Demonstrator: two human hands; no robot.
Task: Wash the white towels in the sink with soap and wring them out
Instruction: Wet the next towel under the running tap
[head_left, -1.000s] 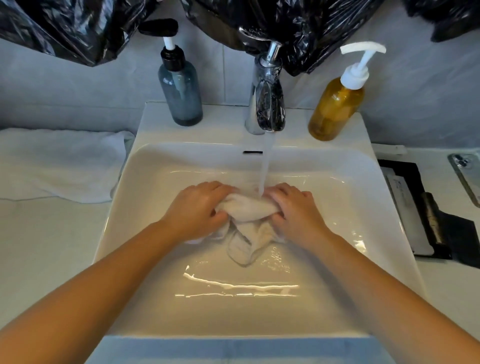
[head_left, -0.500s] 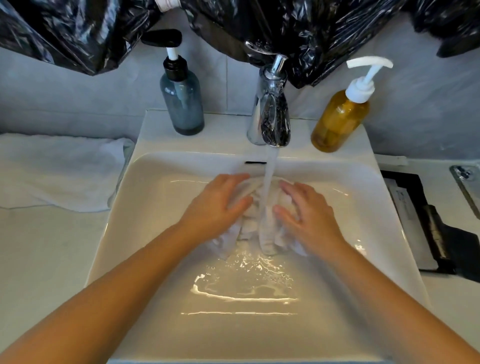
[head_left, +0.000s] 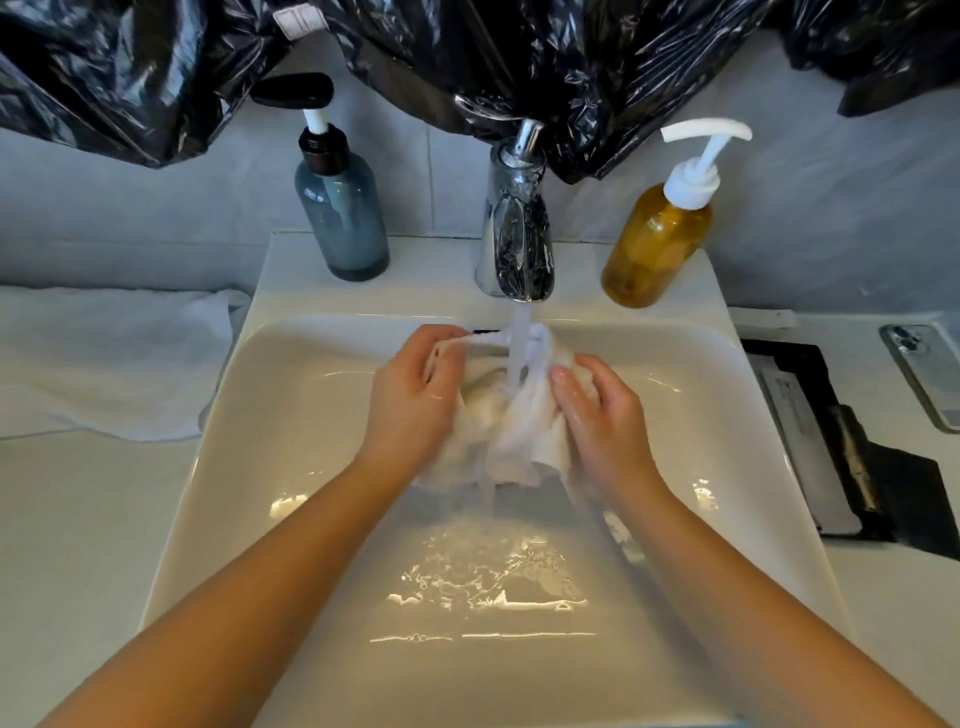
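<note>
Step in hand: I am reading this as working the white towel (head_left: 519, 436) under the running water (head_left: 519, 345), either wetting or rinsing. I am seeing no clear lather, so I cannot tell which.
Where the towel is: it is hanging bunched between both hands over the back half of the sink (head_left: 291, 415), directly below the faucet (head_left: 517, 244), with the stream striking its upper folds.
Left hand: the left hand (head_left: 410, 410) is gripping the left side of the bunch with curled fingers and is pulling a thin strip of cloth taut towards the stream.
Right hand: the right hand (head_left: 608, 421) is cupping the right side, its fingers bending round the cloth.
Which way it is pointing: the bunch's long axis is running from the faucet side towards me. The upper end is sitting raised at the stream and the loose lower end is drooping towards the basin floor; whether it is touching the floor I cannot tell.
Doing it well: I would be turning the folds so that water is reaching the inner layers, holding the cloth low to limit splashing, and squeezing along that long axis rather than across it.
Soap: the amber pump bottle (head_left: 654, 244) and the blue-grey pump bottle (head_left: 343, 218) are standing on the sink's back ledge, either side of the faucet.
Waiting: a second white towel (head_left: 104, 358) is lying on the worktop (head_left: 78, 519) left of the sink.
</note>
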